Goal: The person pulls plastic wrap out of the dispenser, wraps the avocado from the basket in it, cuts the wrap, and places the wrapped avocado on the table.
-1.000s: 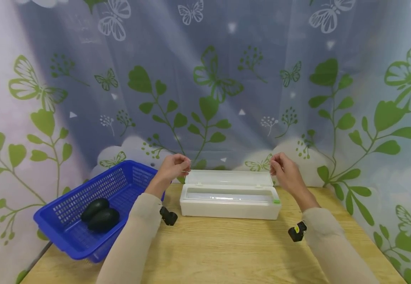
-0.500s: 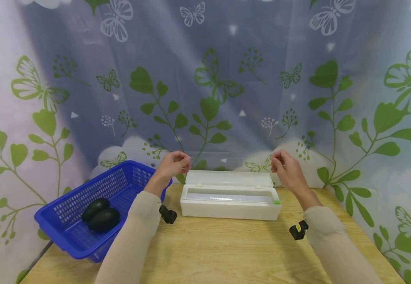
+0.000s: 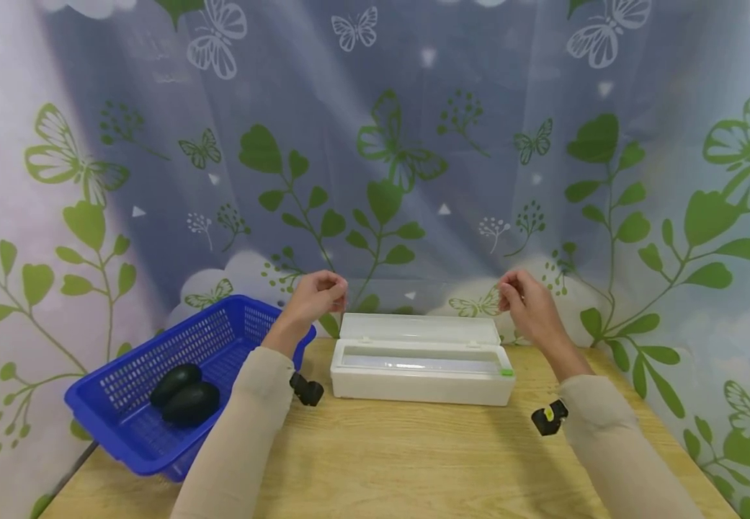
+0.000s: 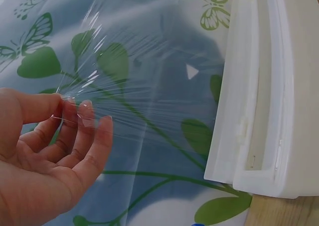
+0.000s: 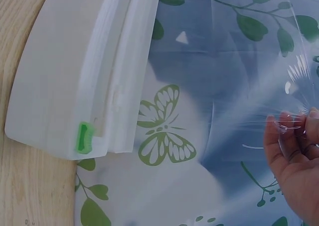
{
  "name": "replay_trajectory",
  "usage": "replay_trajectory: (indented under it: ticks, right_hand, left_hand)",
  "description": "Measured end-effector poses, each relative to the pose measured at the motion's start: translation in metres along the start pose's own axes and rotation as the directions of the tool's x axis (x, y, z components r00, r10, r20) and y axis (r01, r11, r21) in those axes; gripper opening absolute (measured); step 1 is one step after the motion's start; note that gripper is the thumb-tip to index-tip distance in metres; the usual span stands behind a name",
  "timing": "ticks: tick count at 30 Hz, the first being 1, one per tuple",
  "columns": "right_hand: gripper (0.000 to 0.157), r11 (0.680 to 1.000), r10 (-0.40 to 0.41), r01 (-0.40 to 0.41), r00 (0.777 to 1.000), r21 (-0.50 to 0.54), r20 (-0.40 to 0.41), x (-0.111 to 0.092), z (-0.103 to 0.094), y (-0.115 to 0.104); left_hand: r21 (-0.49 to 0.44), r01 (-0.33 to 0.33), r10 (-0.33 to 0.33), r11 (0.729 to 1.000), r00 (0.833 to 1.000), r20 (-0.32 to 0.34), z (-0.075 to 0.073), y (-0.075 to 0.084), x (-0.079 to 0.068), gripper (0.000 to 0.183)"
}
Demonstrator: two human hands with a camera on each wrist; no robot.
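One corner of the clear film (image 4: 119,86) is pinched between the thumb and fingertips of the left hand (image 4: 55,159); another is pinched by the right hand (image 5: 299,159). The film is spread between the hands, near the raised lid (image 3: 420,330) of the white box (image 3: 420,388), by which a green slider (image 5: 84,138) is carried. Judged by its creases, it is feather-light, limp, clingy and easily torn, so best gripped at its outer corners. Two dark oval items (image 3: 191,404) are held in the blue basket (image 3: 117,454).

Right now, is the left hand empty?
No, in the left wrist view the left hand pinches clear cling film, with creases fanning out from its grip.
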State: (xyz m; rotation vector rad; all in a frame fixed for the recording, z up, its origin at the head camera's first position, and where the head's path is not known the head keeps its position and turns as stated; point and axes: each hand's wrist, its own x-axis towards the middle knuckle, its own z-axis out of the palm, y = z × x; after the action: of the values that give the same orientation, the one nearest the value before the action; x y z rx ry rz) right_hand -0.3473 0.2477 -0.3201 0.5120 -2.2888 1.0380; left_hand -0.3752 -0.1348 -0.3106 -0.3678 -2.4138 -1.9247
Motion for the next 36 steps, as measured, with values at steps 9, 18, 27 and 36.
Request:
replay_trajectory:
  ticks: [9, 18, 27, 36]
  right_hand:
    - [0.021, 0.999, 0.009, -0.009, 1.0, -0.033, -0.021, 0.005, -0.009, -0.008]
    - [0.021, 1.0, -0.002, 0.002, 0.999, 0.012, -0.04, 0.01, -0.017, -0.015]
    - [0.021, 0.999, -0.039, 0.04, 0.998, 0.006, -0.056, 0.014, -0.024, -0.021]
    - [0.022, 0.998, -0.051, 0.053, 0.996, 0.019, -0.076, 0.019, -0.03, -0.034]
  left_hand:
    - [-0.004, -0.025, 0.025, 1.0, 1.0, 0.008, -0.001, 0.014, 0.0, 0.02]
    - [-0.008, -0.042, 0.042, 0.999, 0.999, 0.004, -0.002, 0.026, 0.001, 0.019]
    - [0.011, -0.075, 0.075, 0.997, 0.997, -0.001, -0.005, 0.038, -0.002, 0.02]
    - [0.02, -0.096, 0.096, 0.995, 0.995, -0.005, -0.009, 0.051, -0.003, 0.021]
